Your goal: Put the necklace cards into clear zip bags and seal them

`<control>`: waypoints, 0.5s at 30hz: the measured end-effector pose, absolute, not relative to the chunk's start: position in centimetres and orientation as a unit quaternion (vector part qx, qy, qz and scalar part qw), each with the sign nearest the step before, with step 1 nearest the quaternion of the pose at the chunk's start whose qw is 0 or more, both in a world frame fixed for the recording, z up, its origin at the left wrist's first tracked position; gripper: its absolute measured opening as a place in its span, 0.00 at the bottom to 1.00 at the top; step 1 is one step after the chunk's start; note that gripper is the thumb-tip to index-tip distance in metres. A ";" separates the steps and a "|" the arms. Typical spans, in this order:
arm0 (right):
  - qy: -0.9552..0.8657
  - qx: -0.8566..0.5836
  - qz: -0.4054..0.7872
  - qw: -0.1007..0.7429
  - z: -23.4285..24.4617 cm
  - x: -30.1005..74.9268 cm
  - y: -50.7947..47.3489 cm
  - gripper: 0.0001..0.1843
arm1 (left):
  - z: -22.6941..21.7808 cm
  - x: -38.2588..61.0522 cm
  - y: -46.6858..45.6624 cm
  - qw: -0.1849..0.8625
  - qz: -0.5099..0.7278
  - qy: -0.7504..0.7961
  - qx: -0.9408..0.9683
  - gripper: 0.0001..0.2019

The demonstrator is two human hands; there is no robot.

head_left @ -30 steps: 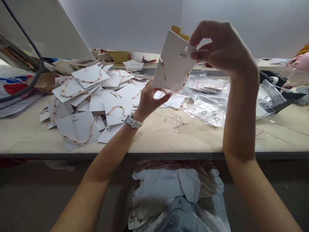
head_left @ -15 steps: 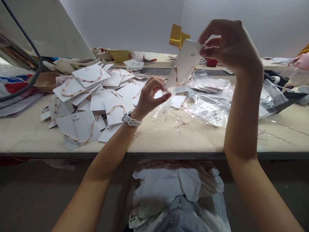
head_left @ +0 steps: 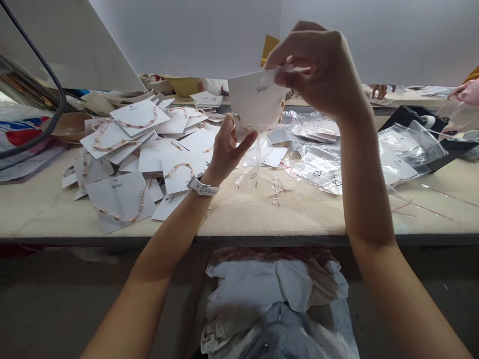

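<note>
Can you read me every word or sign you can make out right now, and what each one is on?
White card in the right hand: script logo, roughly "Gorlipl", reading uncertain.
Cards in the pile: similar script logo, too small to read.
Clear plastic bags: triangular warning signs, any wording too small to read.
</note>
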State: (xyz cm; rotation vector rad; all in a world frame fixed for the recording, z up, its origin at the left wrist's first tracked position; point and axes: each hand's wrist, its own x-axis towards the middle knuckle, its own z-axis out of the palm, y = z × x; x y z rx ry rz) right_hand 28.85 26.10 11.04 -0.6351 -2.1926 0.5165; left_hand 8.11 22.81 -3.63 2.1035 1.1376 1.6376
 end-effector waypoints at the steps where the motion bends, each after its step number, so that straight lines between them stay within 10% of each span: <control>1: -0.865 -0.237 0.199 0.395 10.8 28.6 26.2 0.13 | -3.6 8.1 22.9 0.110 0.574 0.388 0.712 0.22; 7: -0.860 -0.256 0.124 0.424 10.2 28.5 26.5 0.15 | -3.5 8.1 23.4 0.121 0.639 0.411 0.639 0.19; 15: -0.936 -0.320 0.078 0.128 10.1 28.6 26.1 0.06 | -4.1 7.3 24.2 0.177 0.664 0.403 0.604 0.20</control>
